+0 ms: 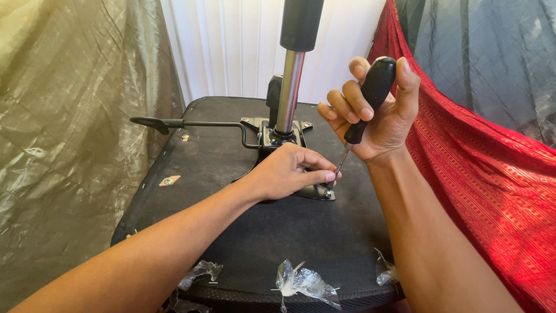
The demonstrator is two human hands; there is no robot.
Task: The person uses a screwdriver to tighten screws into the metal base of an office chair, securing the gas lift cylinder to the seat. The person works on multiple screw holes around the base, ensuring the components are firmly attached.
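- A black-handled screwdriver (366,110) is being gripped tight by the right hand (376,110)
- Its tip is being steadied by pinched left hand (289,171) fingers (on the mounting plate (315,192) of the upturned chair seat (231,232))

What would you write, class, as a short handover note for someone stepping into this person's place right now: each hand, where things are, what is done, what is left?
Right hand: gripping the black-handled screwdriver, tip down on a screw.
Left hand: resting on the black metal mounting plate, fingertips steadying the screw.
Where: the plate sits on the upturned chair seat, with the gas cylinder standing up from it and the lever pointing left.
Done: plate in position.
Left: this corner screw is under the driver; its tightness cannot be judged.
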